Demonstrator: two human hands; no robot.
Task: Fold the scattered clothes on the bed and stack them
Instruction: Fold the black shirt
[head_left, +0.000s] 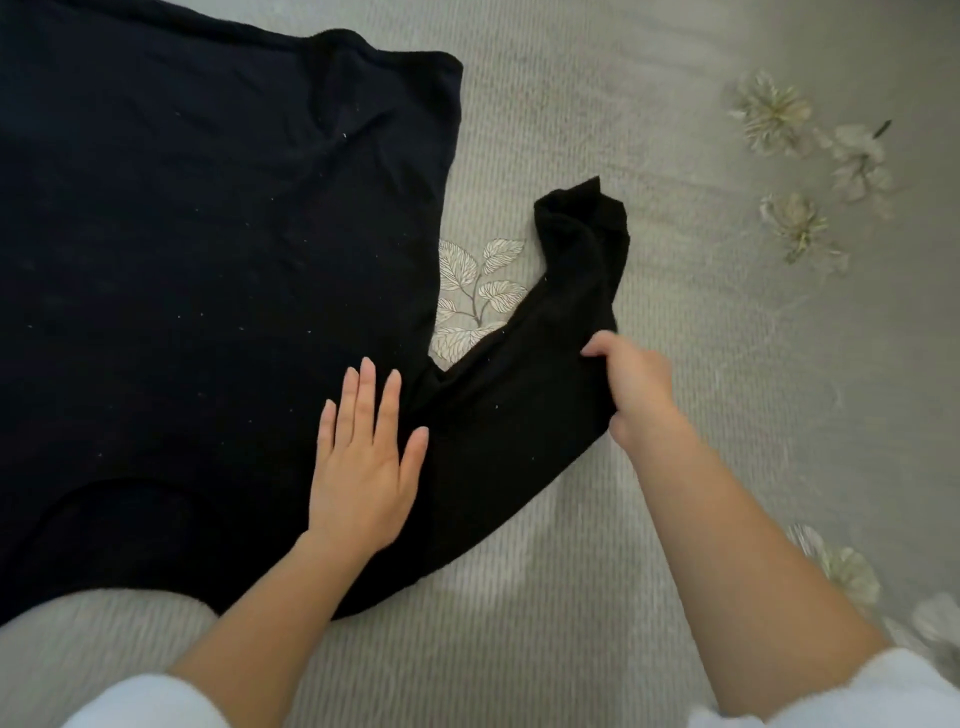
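Observation:
A large black garment (182, 270) lies spread flat over the left half of the bed. Its long sleeve (550, 322) runs out to the right, and the cuff end is bent over and crumpled. My left hand (363, 457) presses flat on the garment near where the sleeve joins the body, fingers straight. My right hand (634, 389) grips the sleeve about halfway along, fingers curled round the fabric and lifting it slightly.
The bed is covered with a grey ribbed bedspread (571, 597) with embroidered leaves (475, 291) between sleeve and body and pale flowers (800, 161) along the right side. Bare bedspread lies to the right and near me.

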